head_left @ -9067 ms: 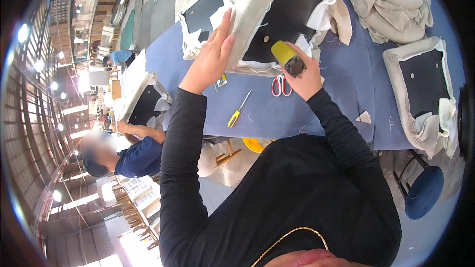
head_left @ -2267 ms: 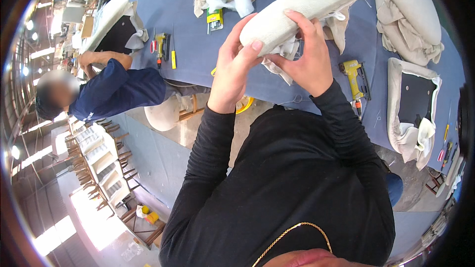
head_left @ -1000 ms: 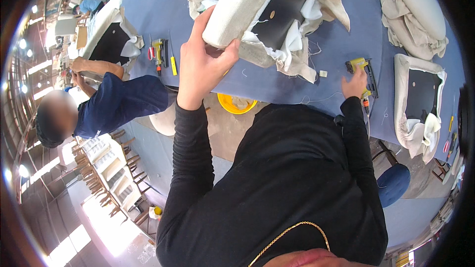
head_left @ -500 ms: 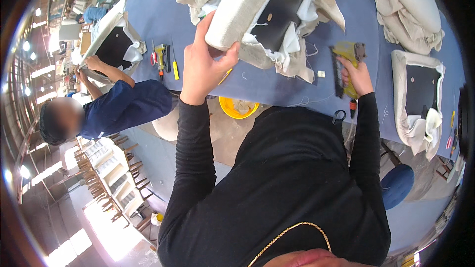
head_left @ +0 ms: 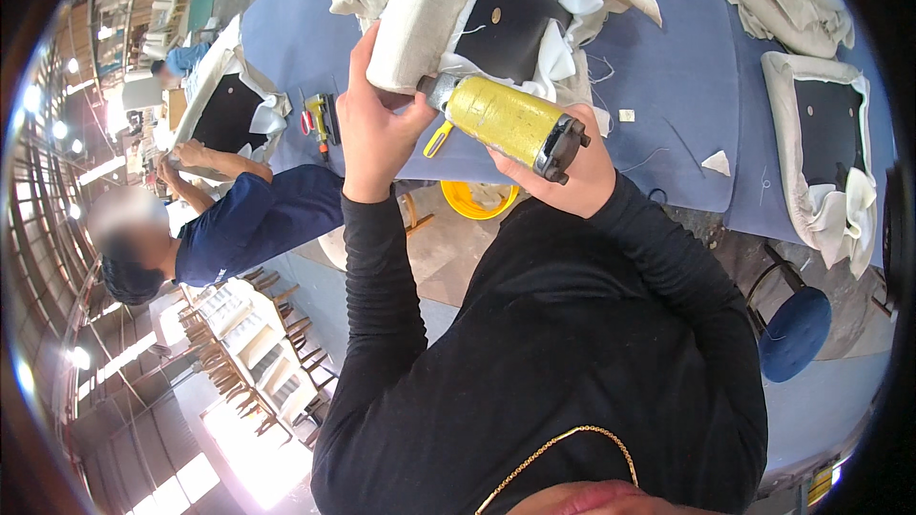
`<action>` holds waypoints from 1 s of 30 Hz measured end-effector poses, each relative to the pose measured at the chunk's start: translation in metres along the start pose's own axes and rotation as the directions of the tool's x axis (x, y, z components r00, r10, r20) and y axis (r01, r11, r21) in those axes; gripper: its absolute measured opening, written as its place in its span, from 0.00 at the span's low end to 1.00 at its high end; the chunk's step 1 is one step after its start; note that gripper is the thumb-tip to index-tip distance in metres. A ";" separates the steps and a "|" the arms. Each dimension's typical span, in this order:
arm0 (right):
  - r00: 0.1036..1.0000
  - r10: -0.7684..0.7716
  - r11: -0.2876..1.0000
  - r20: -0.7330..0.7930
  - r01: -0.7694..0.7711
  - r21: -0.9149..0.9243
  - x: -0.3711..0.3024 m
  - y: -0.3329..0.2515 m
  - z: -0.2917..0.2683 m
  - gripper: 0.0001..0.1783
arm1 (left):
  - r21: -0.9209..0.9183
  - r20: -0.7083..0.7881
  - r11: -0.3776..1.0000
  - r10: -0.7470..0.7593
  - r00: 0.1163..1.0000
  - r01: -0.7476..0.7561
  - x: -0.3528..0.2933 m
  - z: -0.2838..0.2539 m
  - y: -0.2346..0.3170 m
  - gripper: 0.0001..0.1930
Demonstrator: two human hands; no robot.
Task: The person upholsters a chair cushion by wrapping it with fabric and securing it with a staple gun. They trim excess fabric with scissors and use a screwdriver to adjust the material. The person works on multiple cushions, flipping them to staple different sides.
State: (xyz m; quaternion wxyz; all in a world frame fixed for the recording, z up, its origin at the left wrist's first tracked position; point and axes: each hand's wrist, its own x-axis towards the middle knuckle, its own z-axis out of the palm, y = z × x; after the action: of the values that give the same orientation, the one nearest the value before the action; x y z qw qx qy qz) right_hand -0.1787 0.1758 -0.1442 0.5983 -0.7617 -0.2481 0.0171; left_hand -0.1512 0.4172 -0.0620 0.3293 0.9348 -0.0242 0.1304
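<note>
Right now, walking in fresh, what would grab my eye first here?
Most likely the bulky yellow tool near the middle, in the person's right hand, one end close to the corner of the pale, black-based cushion that the left hand grips. Next come the bright yellow container below the table's edge and the round blue seat at lower right.
</note>
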 end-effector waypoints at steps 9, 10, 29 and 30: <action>0.999 -0.020 0.999 -0.036 0.019 -0.028 -0.004 0.008 0.003 0.49 | -0.027 0.028 0.999 -0.021 0.999 0.022 0.002 -0.004 -0.004 0.43; 1.000 0.020 0.999 -0.001 -0.020 0.040 -0.004 0.011 0.004 0.49 | -0.013 0.027 1.000 -0.002 1.000 0.002 0.002 -0.004 -0.006 0.44; 0.997 -0.079 0.995 -0.011 0.080 0.065 0.015 -0.010 -0.008 0.39 | 0.019 0.069 0.998 -0.058 0.996 0.057 0.000 -0.010 -0.003 0.45; 0.998 -0.055 0.998 0.010 0.055 0.042 0.015 -0.010 -0.008 0.39 | -0.005 0.073 0.998 -0.057 0.996 0.057 0.000 -0.011 -0.007 0.45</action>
State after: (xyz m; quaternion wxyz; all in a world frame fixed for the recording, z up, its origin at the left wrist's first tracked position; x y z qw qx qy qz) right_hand -0.1664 0.1760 -0.1281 0.6129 -0.7419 -0.2717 0.0100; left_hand -0.1529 0.4292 -0.0576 0.3351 0.9381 -0.0100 0.0868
